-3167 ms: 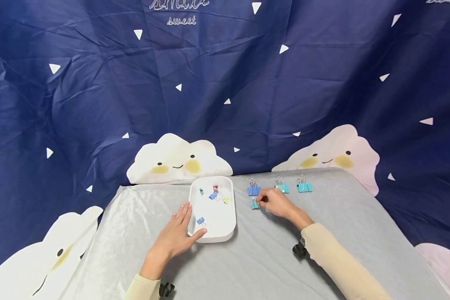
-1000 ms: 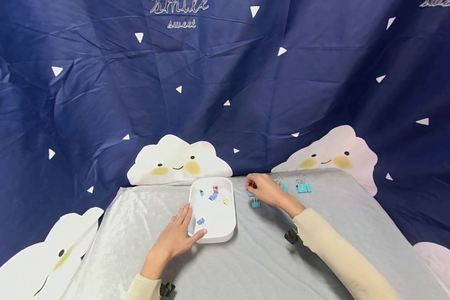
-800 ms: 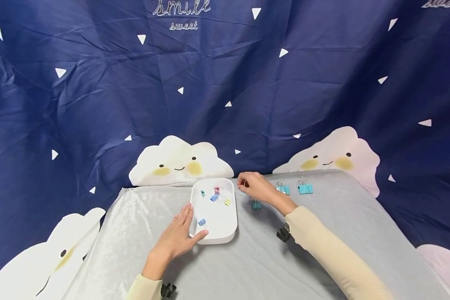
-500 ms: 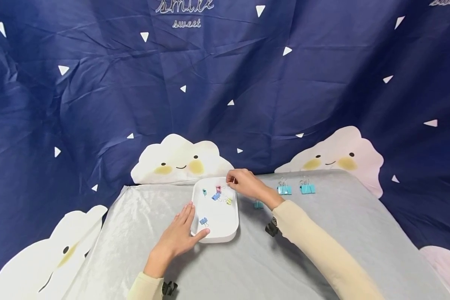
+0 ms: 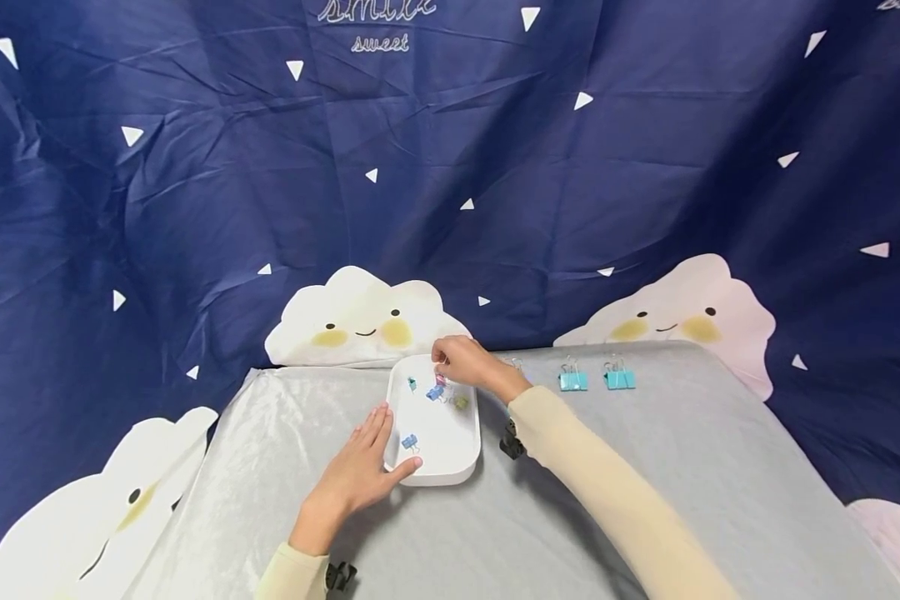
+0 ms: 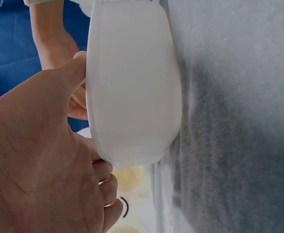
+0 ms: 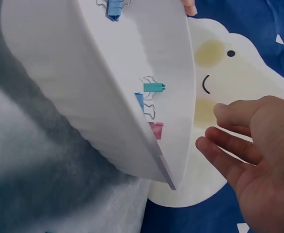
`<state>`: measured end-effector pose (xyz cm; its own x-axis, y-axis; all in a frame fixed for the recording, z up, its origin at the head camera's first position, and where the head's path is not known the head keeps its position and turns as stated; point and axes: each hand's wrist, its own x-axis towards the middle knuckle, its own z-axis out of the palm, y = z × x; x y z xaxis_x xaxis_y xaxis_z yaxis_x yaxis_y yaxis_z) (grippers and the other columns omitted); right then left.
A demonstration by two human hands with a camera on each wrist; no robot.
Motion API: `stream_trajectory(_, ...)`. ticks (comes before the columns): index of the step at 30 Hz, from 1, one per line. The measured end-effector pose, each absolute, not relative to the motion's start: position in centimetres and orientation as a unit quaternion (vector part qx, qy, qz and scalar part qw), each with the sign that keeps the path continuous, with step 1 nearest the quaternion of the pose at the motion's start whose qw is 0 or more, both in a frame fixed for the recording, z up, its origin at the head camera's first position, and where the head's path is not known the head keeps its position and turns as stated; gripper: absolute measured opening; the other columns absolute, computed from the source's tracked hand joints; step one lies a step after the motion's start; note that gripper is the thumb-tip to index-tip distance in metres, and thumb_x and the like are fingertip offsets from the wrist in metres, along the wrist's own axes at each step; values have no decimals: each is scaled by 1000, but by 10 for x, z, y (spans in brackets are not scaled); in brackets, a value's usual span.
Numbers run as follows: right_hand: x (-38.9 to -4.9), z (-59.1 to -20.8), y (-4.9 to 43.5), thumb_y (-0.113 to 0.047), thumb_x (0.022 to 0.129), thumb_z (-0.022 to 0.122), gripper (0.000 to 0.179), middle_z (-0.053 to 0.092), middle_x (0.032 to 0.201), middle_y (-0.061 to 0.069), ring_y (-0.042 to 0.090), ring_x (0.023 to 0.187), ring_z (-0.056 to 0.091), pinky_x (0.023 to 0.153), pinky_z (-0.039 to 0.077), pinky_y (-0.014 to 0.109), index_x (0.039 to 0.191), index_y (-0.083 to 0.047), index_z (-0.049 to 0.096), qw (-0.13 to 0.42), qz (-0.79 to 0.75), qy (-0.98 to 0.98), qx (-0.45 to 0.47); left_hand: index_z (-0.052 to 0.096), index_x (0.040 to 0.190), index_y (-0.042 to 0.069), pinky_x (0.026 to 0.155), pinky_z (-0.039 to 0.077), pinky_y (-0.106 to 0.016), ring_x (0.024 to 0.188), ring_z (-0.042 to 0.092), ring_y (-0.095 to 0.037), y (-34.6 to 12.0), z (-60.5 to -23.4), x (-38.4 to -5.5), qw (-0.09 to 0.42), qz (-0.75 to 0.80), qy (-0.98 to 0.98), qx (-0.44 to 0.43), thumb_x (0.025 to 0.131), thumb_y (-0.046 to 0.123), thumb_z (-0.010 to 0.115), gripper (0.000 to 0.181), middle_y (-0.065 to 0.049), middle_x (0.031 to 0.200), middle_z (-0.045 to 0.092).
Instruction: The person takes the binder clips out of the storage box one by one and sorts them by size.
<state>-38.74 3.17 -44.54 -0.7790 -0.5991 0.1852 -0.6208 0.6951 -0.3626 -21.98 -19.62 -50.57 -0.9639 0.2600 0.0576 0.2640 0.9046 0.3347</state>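
A white box (image 5: pixel 442 454) holds several small binder clips: a teal clip (image 5: pixel 412 383), a pink clip (image 5: pixel 440 379), a blue clip (image 5: pixel 435 392), a yellow clip (image 5: pixel 461 402), and another blue clip (image 5: pixel 409 442) closer to me. My left hand (image 5: pixel 356 467) rests on the box's near left corner, fingers straight along the left rim and thumb across the near rim. Over the far right part of the box is my right hand (image 5: pixel 465 362), nearest the pink clip. Its thumb and fingers (image 7: pixel 207 145) are apart with nothing between them in the right wrist view.
Two larger turquoise binder clips, one clip (image 5: pixel 573 381) beside another clip (image 5: pixel 619 379), stand on the grey cloth (image 5: pixel 690 467) right of the box. Wire handles (image 5: pixel 516 364) show behind my right wrist. A dark blue curtain (image 5: pixel 450 133) hangs behind the table.
My right hand has moved left from the clips on the cloth to above the box. My left hand stays at the box's corner. The clips in the box look unmoved.
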Motion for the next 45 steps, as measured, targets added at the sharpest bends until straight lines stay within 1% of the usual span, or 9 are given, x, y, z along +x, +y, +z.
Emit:
stream_trajectory(6, -394, -454, 19, -16, 98, 76, 22, 74, 117, 11, 27, 112, 69, 104, 57, 42, 117, -5, 72, -14, 175, -932, 316, 27, 167, -2, 135, 24, -56, 165, 21, -37, -196, -506, -219, 10, -174, -975, -139, 99, 73, 54, 105, -17, 178, 20)
stream_trajectory(12, -392, -465, 9, -22, 99, 77, 44, 70, 134, 12, 23, 117, 67, 110, 55, 40, 140, -6, 67, -74, 145, -942, 292, 29, 166, -4, 134, 25, -57, 165, 23, -38, -196, -504, -218, 18, -180, -973, -145, 99, 71, 56, 104, -18, 177, 23)
stream_trajectory(16, -386, -472, 5, -22, 98, 79, 54, 67, 144, 12, 23, 123, 65, 114, 53, 39, 148, -8, 62, -108, 117, -941, 300, 27, 167, -2, 135, 24, -56, 166, 20, -37, -196, -504, -218, 11, -175, -975, -140, 100, 72, 54, 104, -17, 178, 21)
stream_trajectory(21, -379, -476, 5, -14, 96, 80, 39, 71, 136, 8, 22, 123, 64, 113, 53, 36, 134, -12, 73, -124, 62, -937, 319, 27, 167, -2, 135, 24, -55, 166, 20, -36, -196, -503, -219, 11, -172, -975, -140, 100, 73, 53, 104, -16, 178, 21)
stream_trajectory(25, -379, -479, 5, -6, 96, 77, 22, 75, 122, 6, 18, 98, 66, 86, 62, 30, 117, -13, 78, -122, 71, -938, 318, 28, 167, -2, 135, 24, -55, 166, 20, -36, -196, -503, -219, 11, -174, -975, -141, 99, 72, 54, 104, -16, 178, 21)
stream_trajectory(29, -381, -484, 6, 0, 94, 75, 17, 76, 110, 6, 15, 81, 62, 65, 58, 23, 107, -10, 79, -114, 102, -937, 313, 28, 166, -3, 135, 25, -55, 166, 20, -36, -196, -503, -218, 12, -175, -974, -142, 99, 72, 53, 104, -17, 178, 21)
stream_trajectory(38, -384, -487, 7, -3, 100, 69, 6, 66, 92, 4, 16, 80, 59, 65, 54, 23, 95, -5, 71, -69, 130, -937, 317, 27, 167, -3, 135, 24, -56, 166, 20, -36, -196, -505, -219, 13, -176, -974, -140, 100, 72, 54, 104, -17, 178, 21)
stream_trajectory(42, -385, -485, 8, -1, 99, 71, 13, 61, 85, 1, 14, 77, 57, 65, 52, 23, 89, -7, 67, -50, 145, -935, 319, 27, 167, -2, 135, 24, -56, 166, 20, -36, -196, -505, -218, 13, -179, -974, -140, 99, 72, 54, 104, -17, 178, 21)
stream_trajectory(45, -385, -483, 9, 0, 95, 74, 16, 61, 85, 0, 13, 79, 56, 71, 52, 24, 84, -10, 68, -23, 141, -931, 336, 26, 167, -3, 135, 24, -56, 166, 20, -36, -196, -504, -218, 12, -178, -974, -140, 100, 71, 55, 104, -17, 178, 20)
